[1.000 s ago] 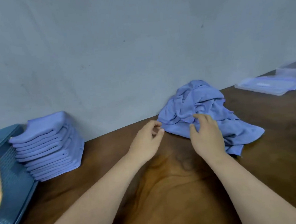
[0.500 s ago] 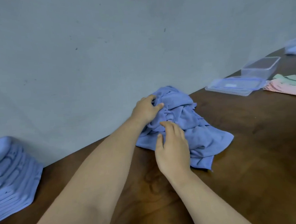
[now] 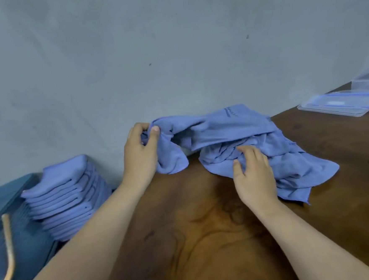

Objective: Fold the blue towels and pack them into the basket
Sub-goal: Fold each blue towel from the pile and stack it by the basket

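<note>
I see my left hand [image 3: 140, 156] raised off the bench [image 3: 197, 244], thumb and curled fingers pinching the corner of a blue towel [image 3: 228, 125]. The towel stretches from that pinch toward 3 o'clock, hanging partly in the air, and its far end runs into the heap of blue towels [image 3: 296, 164]. The heap lies crumpled on the bench just right of centre, against the grey wall [image 3: 172, 42]. My right hand [image 3: 255, 176] lies on the near side of the heap, fingers spread and slightly bent, pressing on the cloth rather than closing round it.

At 8 o'clock a stack of folded towels [image 3: 67, 196] sits on the bench by the wall. Just beyond it, at the left edge, is the blue basket [image 3: 27, 242], with a pale handle [image 3: 9, 250] lying across it. I cannot tell whether the stack touches the basket. At 2 o'clock, well apart from the heap, a clear lid [image 3: 338, 105] lies flat, with a clear box [image 3: 367, 79] just behind it.
</note>
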A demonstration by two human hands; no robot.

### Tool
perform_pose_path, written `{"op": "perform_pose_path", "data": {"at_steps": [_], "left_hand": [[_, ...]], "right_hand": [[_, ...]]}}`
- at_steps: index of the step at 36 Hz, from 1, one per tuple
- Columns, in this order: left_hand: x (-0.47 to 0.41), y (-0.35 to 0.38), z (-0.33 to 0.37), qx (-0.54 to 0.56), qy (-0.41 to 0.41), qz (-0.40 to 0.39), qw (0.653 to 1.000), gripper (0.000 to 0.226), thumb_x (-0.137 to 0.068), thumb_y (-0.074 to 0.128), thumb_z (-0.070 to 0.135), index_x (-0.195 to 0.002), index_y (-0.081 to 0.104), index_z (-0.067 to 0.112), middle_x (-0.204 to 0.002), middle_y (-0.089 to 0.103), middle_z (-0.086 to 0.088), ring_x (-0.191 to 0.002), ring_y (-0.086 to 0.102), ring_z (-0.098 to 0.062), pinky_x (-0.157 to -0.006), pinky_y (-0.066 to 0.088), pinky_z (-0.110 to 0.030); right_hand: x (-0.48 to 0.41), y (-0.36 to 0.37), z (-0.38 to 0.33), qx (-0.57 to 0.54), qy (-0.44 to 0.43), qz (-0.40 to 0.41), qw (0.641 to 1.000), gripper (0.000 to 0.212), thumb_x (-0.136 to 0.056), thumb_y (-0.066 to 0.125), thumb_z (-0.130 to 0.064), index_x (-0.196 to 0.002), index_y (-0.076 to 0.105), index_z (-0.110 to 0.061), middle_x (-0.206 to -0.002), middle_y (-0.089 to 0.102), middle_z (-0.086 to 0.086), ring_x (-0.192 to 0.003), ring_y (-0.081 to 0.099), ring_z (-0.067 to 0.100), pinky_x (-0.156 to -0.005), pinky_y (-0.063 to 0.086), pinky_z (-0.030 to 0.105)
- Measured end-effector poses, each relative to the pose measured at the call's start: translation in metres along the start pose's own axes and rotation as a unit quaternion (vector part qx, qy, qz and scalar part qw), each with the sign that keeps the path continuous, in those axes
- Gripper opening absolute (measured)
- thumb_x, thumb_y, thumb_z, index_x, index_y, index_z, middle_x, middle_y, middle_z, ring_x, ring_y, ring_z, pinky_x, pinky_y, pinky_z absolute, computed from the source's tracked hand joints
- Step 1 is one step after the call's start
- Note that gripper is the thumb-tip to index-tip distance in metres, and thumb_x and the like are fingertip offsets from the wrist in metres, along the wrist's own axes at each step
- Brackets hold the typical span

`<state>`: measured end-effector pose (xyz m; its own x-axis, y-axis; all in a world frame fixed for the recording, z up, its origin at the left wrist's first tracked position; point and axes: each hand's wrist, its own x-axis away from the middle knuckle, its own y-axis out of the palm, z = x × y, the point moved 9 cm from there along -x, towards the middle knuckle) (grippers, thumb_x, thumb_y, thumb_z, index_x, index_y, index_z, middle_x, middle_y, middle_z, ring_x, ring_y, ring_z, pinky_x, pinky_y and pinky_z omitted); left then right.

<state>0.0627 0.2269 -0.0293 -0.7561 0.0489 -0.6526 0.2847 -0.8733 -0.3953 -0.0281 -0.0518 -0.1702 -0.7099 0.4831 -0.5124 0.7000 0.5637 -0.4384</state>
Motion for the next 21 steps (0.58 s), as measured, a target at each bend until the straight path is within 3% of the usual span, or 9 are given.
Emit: {"op": "perform_pose_path", "data": {"at_steps": [4, 8, 13, 15, 17, 19, 21], "left_hand": [[0.080, -0.052, -0.041, -0.066, -0.031, -0.016, 0.997, 0.016, -0.108, 0.060, 0.031, -0.092, 0.058, 0.028, -0.087, 0.054, -0.003, -0.078, 0.054, -0.018, -0.070, 0.041, -0.029], [0.144, -0.063, -0.077, -0.051, -0.091, -0.073, 0.992, 0.019, -0.103, 0.062, 0.030, -0.084, 0.064, 0.025, -0.089, 0.058, -0.001, -0.087, 0.060, -0.016, -0.077, 0.043, -0.019], [0.177, -0.055, -0.079, -0.030, -0.115, -0.128, 0.985, 0.023, -0.103, 0.063, 0.015, -0.081, 0.060, 0.010, -0.090, 0.060, 0.003, -0.090, 0.062, -0.016, -0.078, 0.045, -0.016], [0.185, -0.046, -0.073, -0.011, -0.111, -0.169, 0.979, 0.026, -0.104, 0.063, 0.018, -0.082, 0.056, 0.005, -0.091, 0.063, 0.001, -0.093, 0.065, -0.015, -0.081, 0.049, -0.022], [0.194, -0.036, -0.062, 0.002, -0.103, -0.217, 0.971, 0.031, -0.106, 0.063, 0.027, -0.083, 0.055, 0.006, -0.082, 0.059, -0.005, -0.080, 0.060, -0.017, -0.077, 0.047, -0.032], [0.202, -0.032, -0.051, 0.023, -0.094, -0.248, 0.964, 0.036, -0.107, 0.059, 0.038, -0.085, 0.059, 0.009, -0.074, 0.054, -0.005, -0.069, 0.049, -0.018, -0.069, 0.044, -0.033], [0.205, -0.029, -0.040, 0.054, -0.090, -0.278, 0.955, 0.043, -0.109, 0.054, 0.046, -0.088, 0.064, 0.011, -0.075, 0.061, -0.005, -0.068, 0.053, -0.024, -0.069, 0.047, -0.039]], "right_hand": [[0.003, 0.010, -0.006, -0.023, -0.012, -0.050, 0.998, 0.036, -0.106, 0.055, -0.028, -0.142, 0.054, -0.024, -0.145, 0.053, -0.004, -0.135, 0.048, 0.022, -0.103, 0.049, 0.047], [0.016, 0.030, -0.024, -0.025, -0.042, -0.132, 0.990, 0.036, -0.109, 0.052, -0.033, -0.144, 0.054, -0.024, -0.148, 0.050, -0.005, -0.134, 0.050, 0.021, -0.099, 0.051, 0.042], [0.051, 0.064, -0.047, -0.026, -0.086, -0.249, 0.964, 0.033, -0.108, 0.052, -0.039, -0.140, 0.056, -0.031, -0.144, 0.052, -0.014, -0.115, 0.059, 0.011, -0.093, 0.051, 0.035], [0.062, 0.076, -0.050, -0.015, -0.094, -0.294, 0.951, 0.035, -0.108, 0.052, -0.040, -0.143, 0.056, -0.033, -0.143, 0.051, -0.017, -0.110, 0.059, 0.008, -0.096, 0.051, 0.033], [0.072, 0.085, -0.050, 0.019, -0.098, -0.338, 0.936, 0.042, -0.109, 0.049, -0.046, -0.148, 0.053, -0.033, -0.149, 0.050, -0.017, -0.123, 0.055, 0.007, -0.103, 0.046, 0.030], [0.079, 0.091, -0.051, 0.059, -0.116, -0.372, 0.919, 0.047, -0.109, 0.044, -0.053, -0.151, 0.051, -0.035, -0.154, 0.049, -0.016, -0.139, 0.045, 0.009, -0.113, 0.038, 0.029], [0.085, 0.093, -0.055, 0.053, -0.123, -0.400, 0.907, 0.044, -0.109, 0.043, -0.055, -0.148, 0.056, -0.037, -0.150, 0.053, -0.020, -0.140, 0.045, 0.005, -0.116, 0.037, 0.029]]}}
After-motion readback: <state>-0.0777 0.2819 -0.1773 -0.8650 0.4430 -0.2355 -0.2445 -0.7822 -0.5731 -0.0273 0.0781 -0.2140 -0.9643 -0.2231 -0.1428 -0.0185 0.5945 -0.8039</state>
